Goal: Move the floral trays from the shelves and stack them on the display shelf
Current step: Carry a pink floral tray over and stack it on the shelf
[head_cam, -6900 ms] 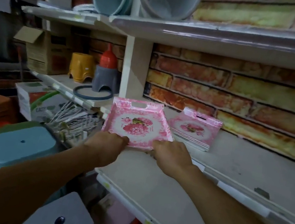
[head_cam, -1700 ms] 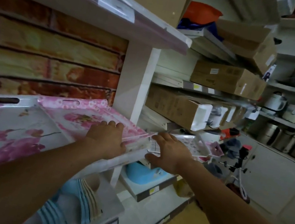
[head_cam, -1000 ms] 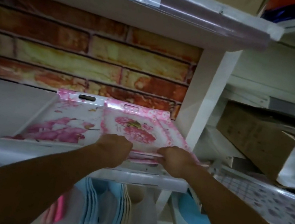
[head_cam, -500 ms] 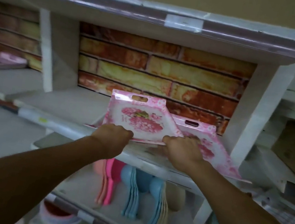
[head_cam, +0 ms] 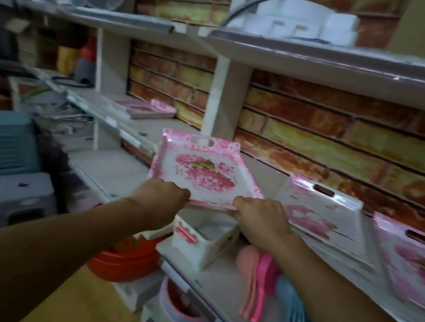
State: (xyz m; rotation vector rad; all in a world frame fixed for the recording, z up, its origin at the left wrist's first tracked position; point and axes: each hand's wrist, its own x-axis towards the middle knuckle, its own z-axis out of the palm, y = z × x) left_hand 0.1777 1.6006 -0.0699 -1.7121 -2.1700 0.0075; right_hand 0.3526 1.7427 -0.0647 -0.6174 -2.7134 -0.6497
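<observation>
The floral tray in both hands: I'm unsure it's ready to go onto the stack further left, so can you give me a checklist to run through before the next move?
1. Left hand grips the floral tray at its near edge: ok.
2. Right hand grips the same edge: ok.
3. Tray held roughly level, flower side up: ok.
4. Tray lifted off the shelf: cannot tell; its far end is over the shelf board.
5. Stack of trays on the far left shelf in sight: ok.
6. Other trays left lying to the right: ok, apart from the held one.
</observation>
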